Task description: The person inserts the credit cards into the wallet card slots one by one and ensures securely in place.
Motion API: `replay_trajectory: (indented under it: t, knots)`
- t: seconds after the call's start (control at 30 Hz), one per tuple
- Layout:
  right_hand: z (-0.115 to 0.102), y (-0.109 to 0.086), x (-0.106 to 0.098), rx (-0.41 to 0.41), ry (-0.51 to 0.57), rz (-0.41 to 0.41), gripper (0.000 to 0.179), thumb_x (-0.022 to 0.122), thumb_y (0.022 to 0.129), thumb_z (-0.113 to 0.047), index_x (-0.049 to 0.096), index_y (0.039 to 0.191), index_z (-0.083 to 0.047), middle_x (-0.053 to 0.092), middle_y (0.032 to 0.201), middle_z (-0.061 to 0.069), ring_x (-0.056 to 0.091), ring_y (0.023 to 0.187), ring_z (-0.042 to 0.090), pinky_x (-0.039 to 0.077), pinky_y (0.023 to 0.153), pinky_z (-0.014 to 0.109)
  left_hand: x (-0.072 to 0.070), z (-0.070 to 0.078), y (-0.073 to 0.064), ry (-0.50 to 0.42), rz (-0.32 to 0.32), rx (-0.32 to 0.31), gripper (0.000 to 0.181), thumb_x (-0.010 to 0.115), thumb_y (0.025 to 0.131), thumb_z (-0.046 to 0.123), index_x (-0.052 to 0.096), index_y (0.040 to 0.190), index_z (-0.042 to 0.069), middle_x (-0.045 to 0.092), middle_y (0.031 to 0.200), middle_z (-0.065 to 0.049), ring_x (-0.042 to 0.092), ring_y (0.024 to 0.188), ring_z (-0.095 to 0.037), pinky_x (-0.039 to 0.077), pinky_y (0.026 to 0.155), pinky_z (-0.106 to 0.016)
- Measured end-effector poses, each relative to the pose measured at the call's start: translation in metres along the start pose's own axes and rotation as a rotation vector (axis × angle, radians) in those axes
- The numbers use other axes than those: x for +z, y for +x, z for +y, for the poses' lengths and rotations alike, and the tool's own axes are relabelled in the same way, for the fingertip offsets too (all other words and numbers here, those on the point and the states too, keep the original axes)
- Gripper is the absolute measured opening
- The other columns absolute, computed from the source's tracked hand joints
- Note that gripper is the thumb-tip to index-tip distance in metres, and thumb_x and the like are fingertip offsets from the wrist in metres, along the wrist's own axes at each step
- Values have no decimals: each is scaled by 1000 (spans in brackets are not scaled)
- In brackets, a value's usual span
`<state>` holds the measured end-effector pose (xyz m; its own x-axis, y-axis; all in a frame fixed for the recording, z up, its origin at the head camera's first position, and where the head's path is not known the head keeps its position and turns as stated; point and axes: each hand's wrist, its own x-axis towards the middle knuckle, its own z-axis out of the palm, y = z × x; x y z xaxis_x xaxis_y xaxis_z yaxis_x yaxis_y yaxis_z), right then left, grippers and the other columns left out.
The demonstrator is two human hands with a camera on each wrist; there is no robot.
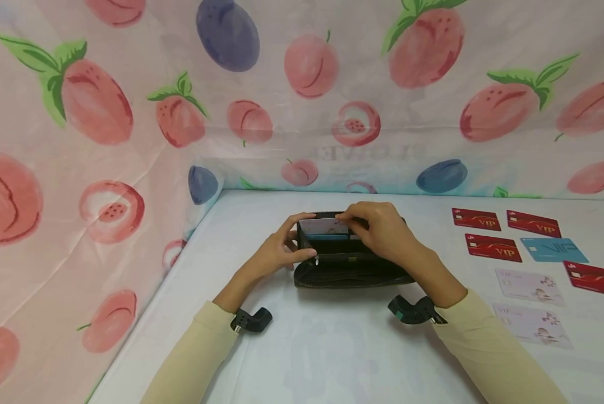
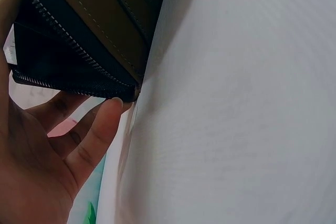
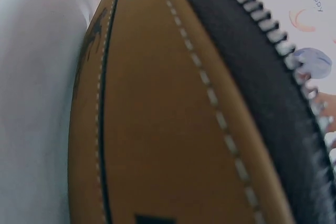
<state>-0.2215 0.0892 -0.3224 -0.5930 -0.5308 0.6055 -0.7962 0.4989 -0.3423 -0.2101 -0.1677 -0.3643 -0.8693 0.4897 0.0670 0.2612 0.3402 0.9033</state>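
A dark zip-around wallet [image 1: 354, 275] stands unzipped on the white table, its mouth facing up. My left hand [image 1: 276, 249] grips its left end, with the thumb on the near side and the index finger along the far rim. A pale pink-white card [image 1: 322, 226] stands in the rear part of the wallet, and my right hand [image 1: 382, 227] pinches its upper right edge. Just below that card shows a strip of blue [image 1: 318, 237]. In the left wrist view, fingertips touch the zip's corner. Brown stitched leather [image 3: 152, 103] fills the right wrist view, hiding the right hand.
On the right of the table [image 1: 332, 359] lie several red VIP cards [image 1: 493, 248], a blue VIP card [image 1: 554, 250] and two pale pink VIP cards [image 1: 530, 287]. A fruit-printed cloth [image 1: 281, 151] rises behind and on the left.
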Motion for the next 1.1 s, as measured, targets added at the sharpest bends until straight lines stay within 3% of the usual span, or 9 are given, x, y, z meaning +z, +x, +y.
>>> replay_trajectory:
  t: [0.27, 0.57, 0.83, 1.1]
  knots:
    - [-2, 0, -1, 29, 13, -8, 15, 71, 84, 1, 74, 96, -8, 71, 91, 5, 67, 81, 20, 54, 69, 38, 1, -9, 2, 9, 10, 14, 68, 70, 89, 30, 31, 140, 52, 63, 105, -8, 64, 77, -25, 50, 54, -43]
    - [-1, -2, -1, 13, -8, -28, 14, 71, 85, 1, 74, 96, -7, 70, 89, 5, 65, 80, 21, 52, 66, 37, 0, -9, 2, 19, 14, 22, 68, 71, 88, 33, 31, 140, 53, 64, 105, -6, 64, 77, -25, 50, 53, -42]
    - [-1, -4, -2, 33, -37, -92, 29, 68, 87, -1, 73, 112, -15, 65, 88, 4, 58, 78, 18, 49, 65, 35, 0, -9, 2, 17, 6, 26, 69, 70, 89, 27, 31, 141, 49, 64, 104, -8, 63, 77, -27, 50, 54, -45]
    - [-1, -3, -3, 1, -33, -103, 32, 67, 86, 3, 73, 112, -15, 59, 81, 1, 52, 70, 14, 45, 58, 30, 1, -9, 2, 27, 12, 28, 68, 71, 87, 37, 30, 140, 53, 64, 100, -7, 64, 78, -24, 51, 54, -43]
